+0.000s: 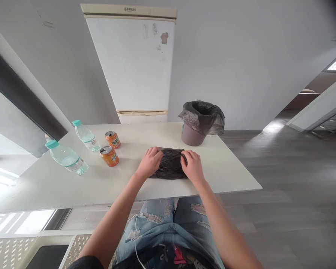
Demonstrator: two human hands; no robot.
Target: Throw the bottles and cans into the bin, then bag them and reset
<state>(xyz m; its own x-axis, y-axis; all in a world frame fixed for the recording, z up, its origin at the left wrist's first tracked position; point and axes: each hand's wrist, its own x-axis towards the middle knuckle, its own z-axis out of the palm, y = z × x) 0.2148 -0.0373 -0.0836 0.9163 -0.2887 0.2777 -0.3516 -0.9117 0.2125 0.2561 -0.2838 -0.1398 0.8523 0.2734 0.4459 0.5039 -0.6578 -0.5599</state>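
Note:
A crumpled black garbage bag [171,166] lies on the white table in front of me. My left hand [151,161] grips its upper left side, the fingers curled over the plastic. At its upper right edge, my right hand [192,164] pinches the bag between thumb and fingers. Just beyond my right hand stands a brown trash can [192,135], lined with another dark bag [203,114] whose edge hangs over the rim. The fingertips are partly hidden in the folds of the plastic.
Two orange drink cans [109,156] stand on the table's left side. Beside them, two clear bottles [68,158] with green caps stand farther left. The table [232,172] ends near my thighs. A white refrigerator [137,63] stands behind it.

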